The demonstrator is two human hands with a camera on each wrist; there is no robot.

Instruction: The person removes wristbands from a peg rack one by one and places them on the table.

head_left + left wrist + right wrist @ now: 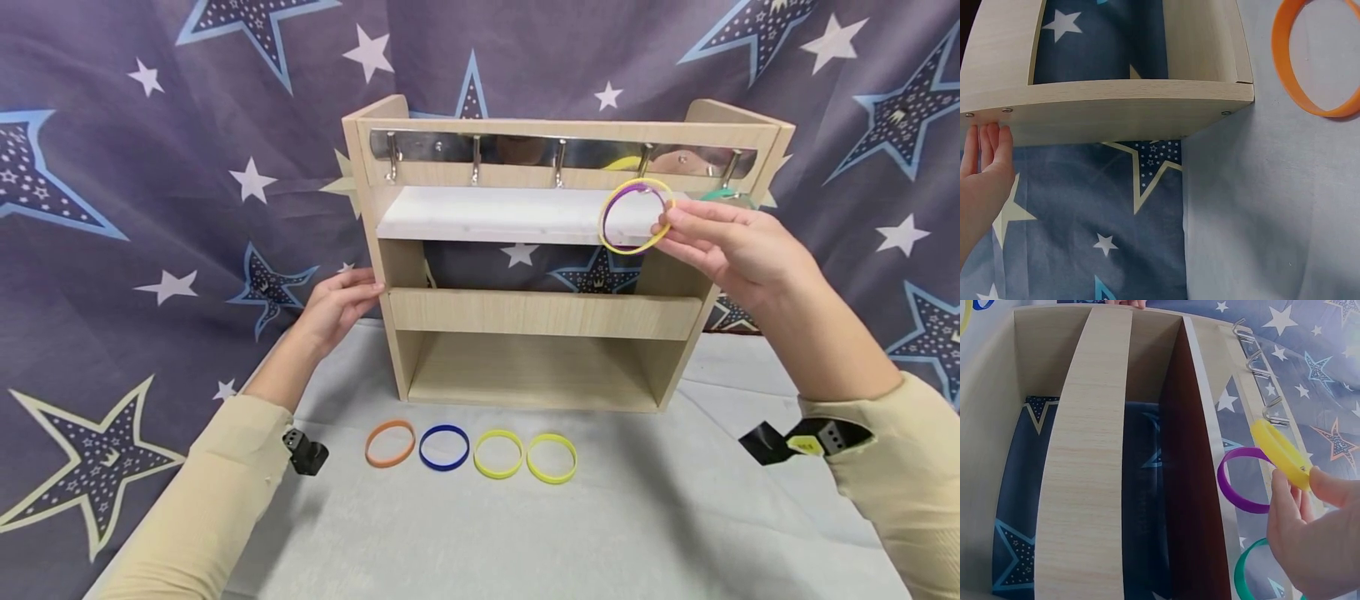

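Curtained nook, kind of building unclear: star-print curtain around, pale grey cloth underneath.

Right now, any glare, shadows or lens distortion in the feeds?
Head view: shiny metal hook strip reflects a yellow patch, soft shadows on the pale grey cloth; left wrist view: broad soft shadow on that cloth; right wrist view: long pale wooden crossboard bows, likely lens distortion, and star-print fabric backdrop looks washed out upper right.

seven rings, five hooks, one wooden rack.
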